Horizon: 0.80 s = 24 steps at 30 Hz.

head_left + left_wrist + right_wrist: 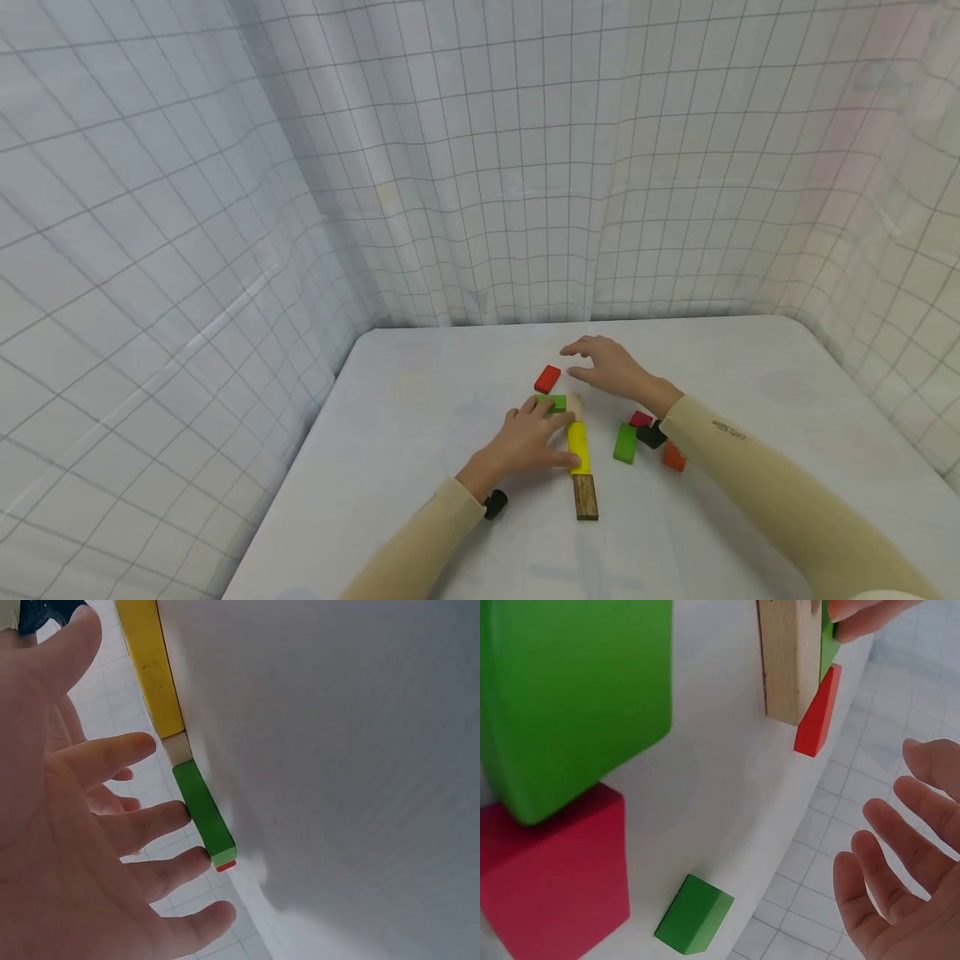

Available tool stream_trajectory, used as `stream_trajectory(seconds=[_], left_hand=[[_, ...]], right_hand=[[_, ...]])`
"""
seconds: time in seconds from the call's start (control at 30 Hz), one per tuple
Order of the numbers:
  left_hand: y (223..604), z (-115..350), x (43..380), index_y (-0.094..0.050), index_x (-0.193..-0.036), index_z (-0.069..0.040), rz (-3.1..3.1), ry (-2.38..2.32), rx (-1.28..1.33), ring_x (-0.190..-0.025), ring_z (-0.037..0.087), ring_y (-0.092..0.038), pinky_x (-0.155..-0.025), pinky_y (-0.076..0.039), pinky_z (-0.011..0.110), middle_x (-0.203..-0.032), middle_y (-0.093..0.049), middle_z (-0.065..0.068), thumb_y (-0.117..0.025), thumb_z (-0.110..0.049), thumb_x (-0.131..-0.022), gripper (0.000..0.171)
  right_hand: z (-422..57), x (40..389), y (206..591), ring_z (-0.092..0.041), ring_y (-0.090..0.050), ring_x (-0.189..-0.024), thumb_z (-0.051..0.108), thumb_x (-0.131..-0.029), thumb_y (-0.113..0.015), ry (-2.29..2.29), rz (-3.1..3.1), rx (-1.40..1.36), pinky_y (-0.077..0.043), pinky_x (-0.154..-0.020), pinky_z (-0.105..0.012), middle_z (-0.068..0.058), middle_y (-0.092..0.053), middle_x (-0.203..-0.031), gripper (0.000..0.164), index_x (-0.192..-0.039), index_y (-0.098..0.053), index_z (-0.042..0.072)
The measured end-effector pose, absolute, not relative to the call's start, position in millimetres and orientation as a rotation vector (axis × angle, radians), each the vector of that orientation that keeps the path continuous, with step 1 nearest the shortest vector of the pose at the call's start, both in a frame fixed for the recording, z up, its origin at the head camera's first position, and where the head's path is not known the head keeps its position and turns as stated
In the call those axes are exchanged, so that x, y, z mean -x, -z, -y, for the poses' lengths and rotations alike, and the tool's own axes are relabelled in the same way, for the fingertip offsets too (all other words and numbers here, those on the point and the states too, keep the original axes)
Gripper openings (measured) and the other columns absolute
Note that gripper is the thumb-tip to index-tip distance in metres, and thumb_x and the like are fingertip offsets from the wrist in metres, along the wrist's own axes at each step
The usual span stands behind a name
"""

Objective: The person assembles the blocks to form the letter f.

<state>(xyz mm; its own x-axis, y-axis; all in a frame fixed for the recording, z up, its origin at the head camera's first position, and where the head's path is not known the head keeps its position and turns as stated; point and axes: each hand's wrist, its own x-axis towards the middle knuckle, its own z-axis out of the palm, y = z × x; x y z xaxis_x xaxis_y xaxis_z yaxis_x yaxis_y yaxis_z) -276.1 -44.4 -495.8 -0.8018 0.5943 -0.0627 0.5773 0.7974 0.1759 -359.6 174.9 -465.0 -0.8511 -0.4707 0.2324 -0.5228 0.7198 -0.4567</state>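
My left hand (525, 437) is spread low over a row of blocks, its fingers nearly straight. In the left wrist view, fingertips meet or nearly meet the side of a green block (204, 810); contact is hard to judge. Beside that block stands a plain wooden block (574, 406), followed by a yellow block (579, 446) near the thumb and a brown wooden block (586, 498). A red block (547, 379) lies just beyond the green one. Above the table, right of the red block, my right hand (609, 367) has loosely bent fingers and holds nothing.
Under the right forearm lie another green block (626, 443), a crimson block (641, 419) and an orange block (673, 457). A further small green block (694, 915) shows in the right wrist view. Gridded white curtains (480, 167) enclose the white table (420, 392).
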Motion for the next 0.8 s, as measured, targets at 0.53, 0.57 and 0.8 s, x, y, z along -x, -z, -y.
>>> stream_trajectory(seconds=[0.53, 0.57, 0.8], left_hand=[[490.0, 44.7, 264.0, -0.046, -0.15, -0.03, -2.852, -0.192, -0.958, -0.147, 0.041, -0.025, -0.109, -0.025, 0.069, -0.159, -0.033, 0.008, -0.066, -0.073, -0.082, 0.083], [489.9, 44.8, 263.7, -0.046, -0.15, -0.03, -2.856, -0.189, -0.965, -0.147, 0.041, -0.025, -0.109, -0.026, 0.069, -0.159, -0.033, 0.008, -0.065, -0.073, -0.082, 0.083], [491.9, 44.9, 266.0, -0.045, -0.15, -0.03, -2.861, -0.187, -0.967, -0.147, 0.041, -0.024, -0.109, -0.026, 0.069, -0.16, -0.031, 0.006, -0.064, -0.075, -0.082, 0.084]], right_hand=[[-158.3, 389.5, 489.6, -0.034, -0.053, -0.126, 0.009, -0.095, -0.068, -0.767, 2.905, -1.035, -0.039, -0.107, -0.055, -0.011, -0.062, -0.133, 0.039, -0.134, -0.065, 0.01], [-157.2, 390.5, 490.2, -0.033, -0.054, -0.125, 0.008, -0.095, -0.068, -0.769, 2.909, -1.047, -0.04, -0.107, -0.055, -0.011, -0.062, -0.133, 0.04, -0.135, -0.065, 0.011], [-151.0, 396.5, 493.8, -0.029, -0.057, -0.116, 0.012, -0.094, -0.071, -0.67, 2.967, -1.041, -0.046, -0.101, -0.049, -0.008, -0.063, -0.126, 0.039, -0.133, -0.068, 0.018]])
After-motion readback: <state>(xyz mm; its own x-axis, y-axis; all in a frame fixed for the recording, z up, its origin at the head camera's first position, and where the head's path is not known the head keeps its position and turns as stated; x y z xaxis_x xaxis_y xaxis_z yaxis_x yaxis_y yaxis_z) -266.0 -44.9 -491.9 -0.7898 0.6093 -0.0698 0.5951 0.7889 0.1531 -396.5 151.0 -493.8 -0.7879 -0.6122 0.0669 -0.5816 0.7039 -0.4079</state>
